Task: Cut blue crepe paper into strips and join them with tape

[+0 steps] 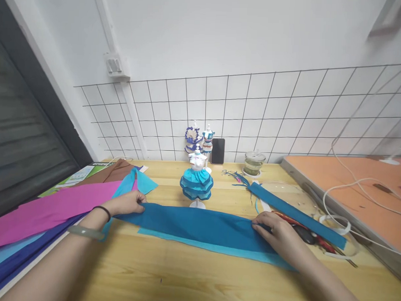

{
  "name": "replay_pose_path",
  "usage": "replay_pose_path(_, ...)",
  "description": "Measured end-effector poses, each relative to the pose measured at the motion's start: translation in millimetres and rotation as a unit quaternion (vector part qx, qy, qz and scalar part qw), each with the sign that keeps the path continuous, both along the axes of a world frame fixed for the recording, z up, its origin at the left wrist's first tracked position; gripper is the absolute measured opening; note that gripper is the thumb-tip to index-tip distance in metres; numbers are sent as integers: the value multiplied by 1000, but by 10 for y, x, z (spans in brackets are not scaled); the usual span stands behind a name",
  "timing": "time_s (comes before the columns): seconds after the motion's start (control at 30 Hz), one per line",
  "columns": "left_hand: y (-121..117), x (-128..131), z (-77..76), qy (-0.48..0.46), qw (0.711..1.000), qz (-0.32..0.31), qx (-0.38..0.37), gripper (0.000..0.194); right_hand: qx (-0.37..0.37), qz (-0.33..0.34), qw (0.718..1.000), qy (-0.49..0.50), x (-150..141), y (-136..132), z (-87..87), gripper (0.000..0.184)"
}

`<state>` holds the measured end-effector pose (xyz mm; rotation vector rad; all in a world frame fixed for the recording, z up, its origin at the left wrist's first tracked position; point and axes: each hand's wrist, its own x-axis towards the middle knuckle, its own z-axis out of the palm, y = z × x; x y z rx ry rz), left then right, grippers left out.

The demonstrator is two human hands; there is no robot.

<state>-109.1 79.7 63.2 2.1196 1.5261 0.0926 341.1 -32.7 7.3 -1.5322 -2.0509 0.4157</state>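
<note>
A long dark teal fabric strip (191, 225) stretches across the table over a light turquoise strip (210, 248), which shows along its near edge. My left hand (129, 203) pinches the dark strip near its upper left edge. At the other side, my right hand (272, 230) has thumb and fingers closed on the same strip's upper edge. Just behind the cloth stands a small white dress form (197, 161) on a round base, wearing a tiered blue ruffled skirt (196, 184).
Pink (63, 203), blue and brown fabrics pile up at left. Two more dress forms (207, 139) and a phone (218, 151) stand by the wall grid. A lidded glass cup (253, 163) is behind a tray (284, 193) with tools and a folded teal strip (300, 215). White cables (337, 177) trail at right.
</note>
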Motion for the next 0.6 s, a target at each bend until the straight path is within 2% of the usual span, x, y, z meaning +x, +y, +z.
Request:
replay_pose_path(0.13,16,-41,-101,17,998,-10,58,15,17,6,1000,-20,-13,-15,-28,25)
replay_pose_path(0.23,-98,-152,-129,23,994,-18,103,18,21,12,999,-33,-25,-84,39,26)
replay_pose_path(0.33,-326,-290,-191,34,987,-27,153,25,0,38,998,-59,-69,-154,165,27)
replay_pose_path(0.47,-745,-457,-381,51,962,-32,268,29,-87,95,990,-60,-151,-247,304,24)
replay_pose_path(0.6,-1145,-557,-572,31,947,-23,318,25,-172,91,981,-19,-188,-428,287,12)
